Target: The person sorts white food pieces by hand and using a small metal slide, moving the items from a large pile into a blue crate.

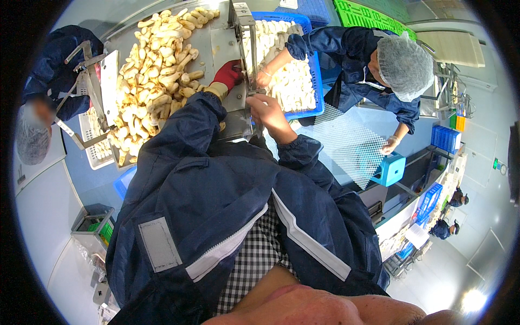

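Note:
My left hand (pixel 228 77), in a red glove with a pale cuff, reaches over a steel worktable (pixel 217 40) to the upright metal frame of a cutter (pixel 248 44). Its fingertips are hidden at the frame, so what they hold does not show. My bare right hand (pixel 271 115) is curled around the near end of that cutter, at its handle. Whole king oyster mushrooms (pixel 156 69) lie heaped on the table to the left. Beyond the cutter, a blue plastic basket (pixel 320 87) holds many pale cut mushroom pieces (pixel 298 91).
A co-worker (pixel 353 61) in a hairnet reaches a hand into the basket and holds white mesh (pixel 349 142) beside a turquoise stool (pixel 392 168). Another person (pixel 61 61) stands at a second cutter (pixel 91 97) on the left, above a white crate (pixel 97 158). Green crates (pixel 365 16) stand behind.

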Available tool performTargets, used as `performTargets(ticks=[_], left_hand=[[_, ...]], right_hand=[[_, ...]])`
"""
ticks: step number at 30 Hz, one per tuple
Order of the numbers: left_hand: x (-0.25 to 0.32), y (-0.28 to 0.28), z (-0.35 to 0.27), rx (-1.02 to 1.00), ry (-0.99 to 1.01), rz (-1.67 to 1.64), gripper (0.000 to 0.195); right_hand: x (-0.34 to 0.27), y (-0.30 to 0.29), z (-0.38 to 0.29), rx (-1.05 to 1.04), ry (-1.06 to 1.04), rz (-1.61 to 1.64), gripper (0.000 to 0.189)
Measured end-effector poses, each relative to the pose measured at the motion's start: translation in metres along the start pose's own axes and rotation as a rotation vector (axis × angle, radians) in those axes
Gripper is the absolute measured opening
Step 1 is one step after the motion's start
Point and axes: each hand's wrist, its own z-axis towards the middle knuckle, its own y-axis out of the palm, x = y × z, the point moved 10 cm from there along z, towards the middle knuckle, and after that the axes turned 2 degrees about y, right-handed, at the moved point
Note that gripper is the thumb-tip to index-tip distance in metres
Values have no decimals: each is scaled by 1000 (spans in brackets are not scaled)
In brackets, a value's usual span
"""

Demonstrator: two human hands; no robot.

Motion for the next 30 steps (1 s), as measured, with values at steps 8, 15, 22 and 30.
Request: performTargets(ticks=[8,15,22,30], left_hand=[[-2,-10,-1,-10,-1,-12,51],[9,-1,-4,24,35,46,52],[-3,-3,2,-64,-27,207,55],[-5,-11,5,-17,-55,200,54]], right_hand=[[-5,10,-2,-25,10,44,20],[-3,2,-3,-7,13,29,20],[1,4,-5,4,49,54,22],[-2,4,-2,0,-25,6,28]])
